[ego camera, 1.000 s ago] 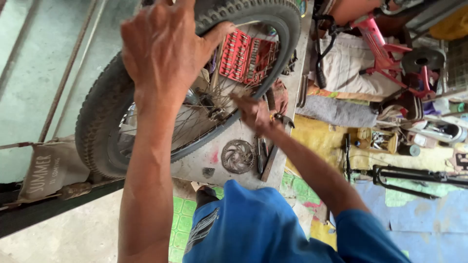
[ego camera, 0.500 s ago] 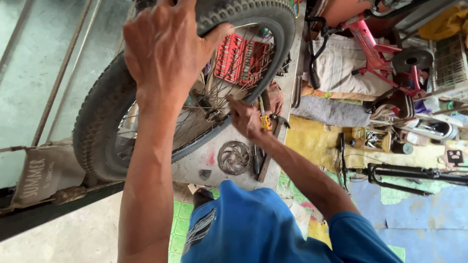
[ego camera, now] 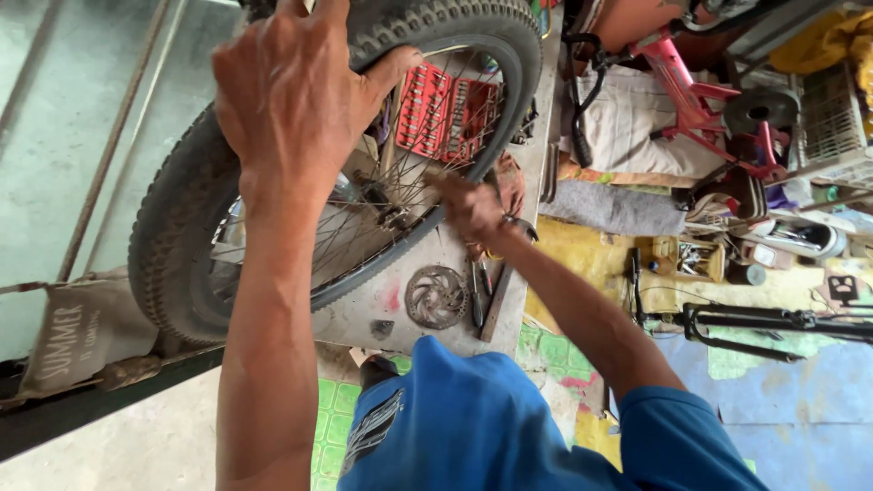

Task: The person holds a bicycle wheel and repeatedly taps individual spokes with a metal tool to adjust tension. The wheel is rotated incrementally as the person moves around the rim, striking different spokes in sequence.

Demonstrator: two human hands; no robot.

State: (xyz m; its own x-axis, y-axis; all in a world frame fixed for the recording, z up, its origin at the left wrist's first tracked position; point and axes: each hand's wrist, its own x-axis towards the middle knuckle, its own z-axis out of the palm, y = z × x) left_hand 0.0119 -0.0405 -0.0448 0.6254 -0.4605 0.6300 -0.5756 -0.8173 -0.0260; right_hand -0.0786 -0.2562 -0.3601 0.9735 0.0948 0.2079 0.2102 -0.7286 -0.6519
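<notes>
The bicycle tyre (ego camera: 182,227) is showing black, knobbly tread around thin silver spokes (ego camera: 364,218). Behind them a red socket set (ego camera: 446,109) is gleaming with rows of silver pieces. A grey brake disc (ego camera: 436,296) is lying on the pale grey table (ego camera: 364,314), which is carrying a pink smear. The bike frame (ego camera: 677,82) is glowing pink-red. The shirt (ego camera: 482,427) is showing bright blue. The floor mat (ego camera: 546,350) is showing green squares.

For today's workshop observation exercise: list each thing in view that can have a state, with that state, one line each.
Left hand: gripping the tyre.
Right hand: at the spokes, closed; any tool unclear.
Bicycle wheel: off the bike, upright on the bench, tyre fitted.
Red socket set: case open.
Brake disc: lying flat, loose.
Pink bicycle frame: lying on the floor.
</notes>
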